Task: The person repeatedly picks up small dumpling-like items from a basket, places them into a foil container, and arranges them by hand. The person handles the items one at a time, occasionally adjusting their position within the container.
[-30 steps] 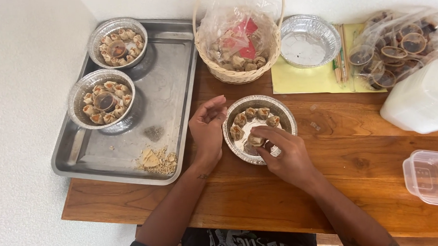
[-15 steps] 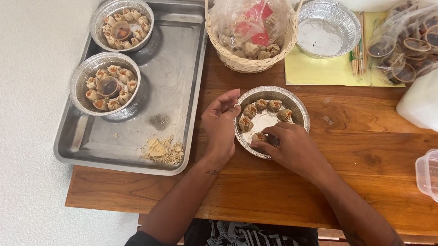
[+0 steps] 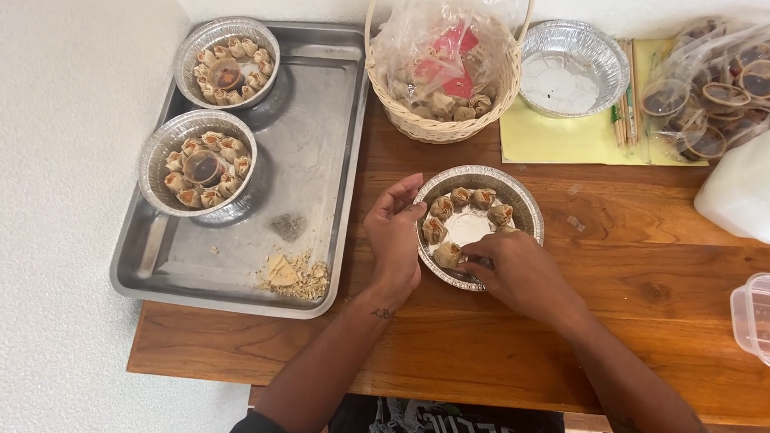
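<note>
Resting on a wooden table [image 3: 458, 342], a large steel tray [image 3: 315, 159] at ten o'clock holds two filled foil bowls [image 3: 197, 167], dumplings ringed around a sauce cup. A wicker basket [image 3: 437, 121] of dumplings sits at twelve, an empty foil dish [image 3: 567, 65] at one. At centre, the foil bowl [image 3: 521, 199] is partly filled. Since a second ago the right hand [image 3: 515, 272] has moved from the bowl's middle to six o'clock, fingers closed on a dumpling [image 3: 447, 254] (the ring is growing). The left hand [image 3: 394, 237], fingers loosely curled and holding nothing, touches the rim at nine.
</note>
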